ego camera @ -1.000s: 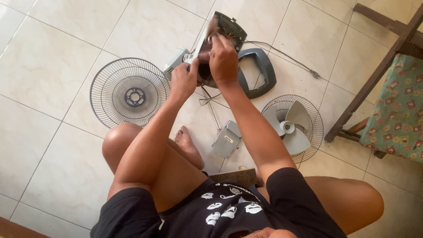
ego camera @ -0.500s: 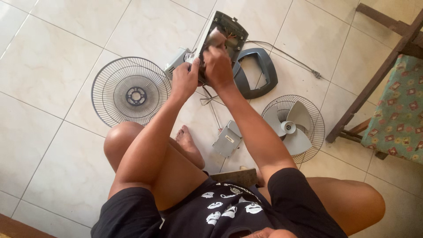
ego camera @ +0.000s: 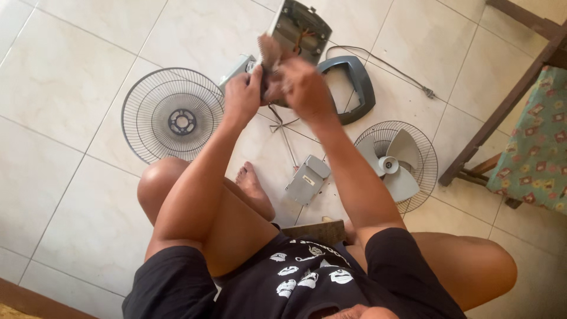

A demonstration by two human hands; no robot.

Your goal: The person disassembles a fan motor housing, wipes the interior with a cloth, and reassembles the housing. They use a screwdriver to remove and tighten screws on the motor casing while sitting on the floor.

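The tiled floor (ego camera: 77, 195) carries everything, spread out around the two hands. The wire fan guard (ego camera: 172, 115) lies flat, well to the left of the left grip. A second guard with the pale fan blade (ego camera: 394, 165) in it lies below and to the right of the right grip. The dark grey frame (ego camera: 354, 88) lies just right of the right grip. The fan housing (ego camera: 300, 28), tilted up with wires showing inside, sits directly above both grips. A small grey box (ego camera: 307, 179) lies on the floor below them. The left hand (ego camera: 242, 97) is closed on the housing's lower edge. The right hand (ego camera: 301, 88) is blurred, so I cannot tell its grip.
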